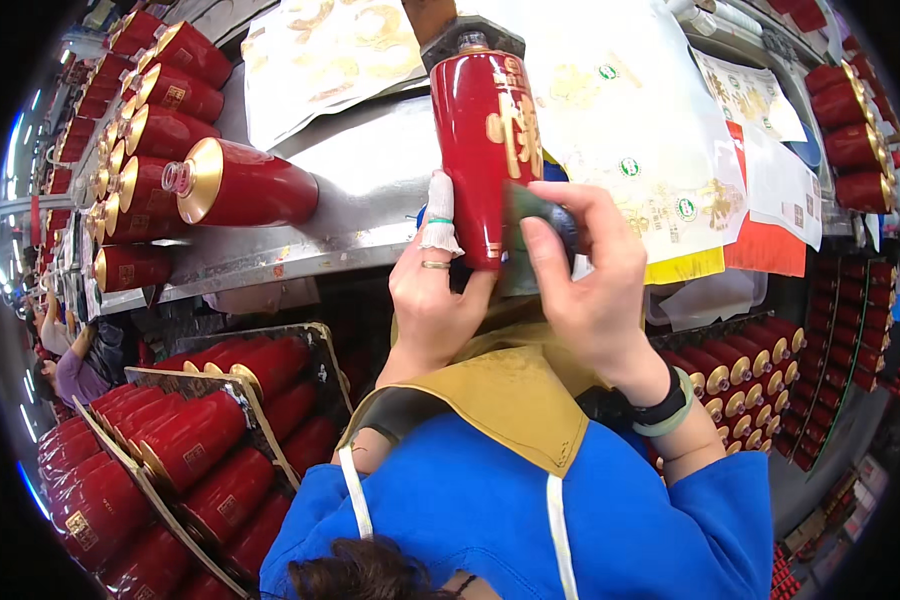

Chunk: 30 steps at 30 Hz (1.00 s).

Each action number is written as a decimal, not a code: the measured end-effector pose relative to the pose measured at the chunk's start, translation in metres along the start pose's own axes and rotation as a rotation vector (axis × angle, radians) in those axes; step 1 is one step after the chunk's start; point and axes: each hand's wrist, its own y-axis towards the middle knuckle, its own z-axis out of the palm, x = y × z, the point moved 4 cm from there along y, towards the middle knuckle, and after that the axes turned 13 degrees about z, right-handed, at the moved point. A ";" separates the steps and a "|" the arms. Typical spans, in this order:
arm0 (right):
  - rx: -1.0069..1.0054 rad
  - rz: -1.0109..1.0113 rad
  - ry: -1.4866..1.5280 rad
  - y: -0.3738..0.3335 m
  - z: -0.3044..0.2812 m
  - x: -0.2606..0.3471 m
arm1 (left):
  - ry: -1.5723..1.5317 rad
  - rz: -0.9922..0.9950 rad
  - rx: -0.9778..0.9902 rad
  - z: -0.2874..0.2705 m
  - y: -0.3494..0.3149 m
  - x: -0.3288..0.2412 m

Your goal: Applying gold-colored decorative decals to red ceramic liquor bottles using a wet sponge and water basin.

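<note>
2 hands meet at 1 red bottle (pixel 462 140), which sits over the near edge of the tabletop (pixel 365 160), its neck at a dark holder (pixel 438 46), perhaps for support. Our left hand (pixel 428 312) grasps the base end, a white-covered finger along the side, probably to steady it; our right hand (pixel 602 272) pinches a dark green pad (pixel 523 228) at the bottle's right. Blur hides the pad's outline, and we cannot tell how the neck is fixed.
</note>
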 end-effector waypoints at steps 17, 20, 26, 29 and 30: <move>0.065 -0.210 -0.134 0.051 -0.037 -0.010 | -0.045 0.013 0.196 -0.002 -0.014 0.020; 0.384 -0.351 -0.161 0.086 -0.016 0.010 | -0.036 -0.030 0.228 -0.003 -0.016 0.022; -0.003 -0.804 -0.329 0.121 -0.013 0.028 | -0.015 -0.135 0.195 0.000 -0.008 0.022; 0.295 -1.064 -0.167 0.080 -0.013 0.022 | -0.068 -0.173 0.101 0.002 -0.005 0.026; 0.319 -1.016 -0.214 0.080 -0.011 0.019 | -0.099 -0.229 0.065 0.002 -0.006 0.028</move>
